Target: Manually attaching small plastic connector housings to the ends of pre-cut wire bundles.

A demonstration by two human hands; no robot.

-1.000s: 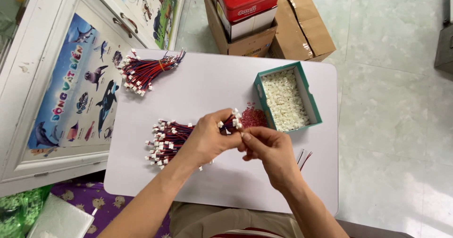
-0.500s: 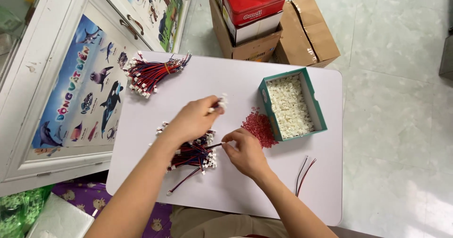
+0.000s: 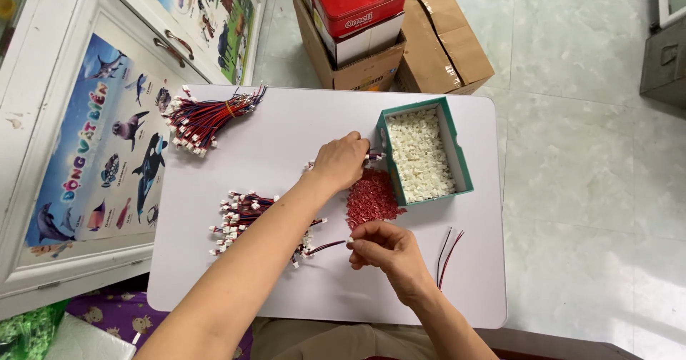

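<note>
My left hand (image 3: 341, 161) reaches across the white table (image 3: 286, 288) and is closed on a few wires with white plugs. It stops beside the green box (image 3: 462, 161) full of small white connectors (image 3: 421, 153). My right hand (image 3: 384, 251) is nearer the front edge and pinches the white-plugged end of a red and dark wire. That wire runs back to the loose pile of wires (image 3: 243, 221) under my left forearm. A heap of tiny red parts (image 3: 371, 197) lies between my two hands, against the box.
A tied bundle of red and blue wires (image 3: 207, 117) lies at the table's far left. Two loose wires (image 3: 449, 256) lie right of my right hand. Cardboard boxes (image 3: 443, 42) and a red tin (image 3: 361, 3) stand behind the table. A white cabinet with a sea-animal poster (image 3: 107, 153) stands on the left.
My hands were together at the table's middle and have parted. The left moved right toward the green box with its wires. The right dropped toward the front edge with one wire.
</note>
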